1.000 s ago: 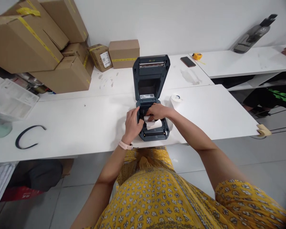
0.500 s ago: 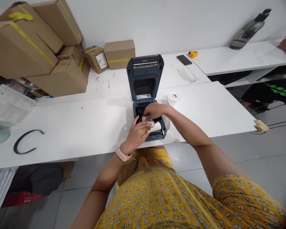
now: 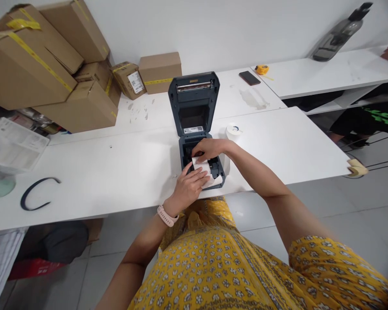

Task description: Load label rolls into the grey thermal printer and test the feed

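Note:
A dark label printer [image 3: 217, 166] stands on the white table with its lid [image 3: 194, 101] raised. White label paper [image 3: 203, 166] lies in its lower bay, with a loose end reaching over the front. My left hand [image 3: 190, 185] is on the paper from the front, its fingers stretched across it and the thumb on the left side. Behind it, my right hand [image 3: 210, 148] reaches into the bay with bent fingers closed on the paper's rear part. The fingers hide some of the paper and the inside of the bay.
A small white roll [image 3: 233, 131] stands right of the printer. Cardboard boxes [image 3: 74, 107] are stacked at the back left. A phone [image 3: 249, 78], a tape measure [image 3: 261, 69] and a bottle [image 3: 338, 36] lie or stand at the back right. A dark band [image 3: 30, 191] lies on the left.
The paper's loose end now lies lower over the printer's front, and more white paper shows between my hands. Both hands stay at the bay; the camera view has shifted slightly.

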The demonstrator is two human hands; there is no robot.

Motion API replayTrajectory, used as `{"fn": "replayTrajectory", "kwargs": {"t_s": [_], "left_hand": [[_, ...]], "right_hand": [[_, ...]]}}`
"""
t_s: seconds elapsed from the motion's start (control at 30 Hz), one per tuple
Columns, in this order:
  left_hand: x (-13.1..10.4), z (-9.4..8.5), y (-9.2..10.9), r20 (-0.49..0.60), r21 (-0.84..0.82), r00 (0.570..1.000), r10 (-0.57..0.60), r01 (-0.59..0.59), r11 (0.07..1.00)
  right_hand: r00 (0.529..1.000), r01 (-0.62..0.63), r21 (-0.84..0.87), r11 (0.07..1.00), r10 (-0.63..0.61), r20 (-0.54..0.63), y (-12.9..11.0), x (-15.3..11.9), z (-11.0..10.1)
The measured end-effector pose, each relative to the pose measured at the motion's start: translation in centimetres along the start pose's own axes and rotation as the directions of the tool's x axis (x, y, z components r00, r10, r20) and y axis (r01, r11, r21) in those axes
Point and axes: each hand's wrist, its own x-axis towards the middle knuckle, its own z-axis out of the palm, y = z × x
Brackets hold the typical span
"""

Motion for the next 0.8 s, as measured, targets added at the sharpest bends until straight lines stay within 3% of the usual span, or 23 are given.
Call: {"fn": "replayTrajectory", "kwargs": {"t_s": [0.27, 0.57, 0.73, 0.8], "left_hand": [[-0.4, -0.1, 1.2, 0.043, 0.005, 0.998, -0.053, 0.052, 0.999], [-0.5, -0.4, 1.9, 0.086, -0.01, 0.991, -0.104, 0.106, 0.994], [-0.6, -0.3, 2.0, 0.074, 0.001, 0.991, -0.112, 0.112, 0.994], [-0.6, -0.2, 2.2, 0.067, 0.007, 0.991, -0.112, 0.112, 0.994]], "right_hand": [[0.999, 0.032, 0.072, 0.997, -0.031, -0.014, 0.7, 0.0, 0.2], [0.998, -0.031, 0.052, 0.998, 0.034, -0.044, 0.6, 0.4, 0.3], [0.99, -0.083, 0.031, 0.996, 0.086, -0.112, 0.4, -0.4, 0.5], [0.979, -0.024, 0.103, 0.994, 0.044, -0.199, 0.3, -1.4, -0.1]]}}
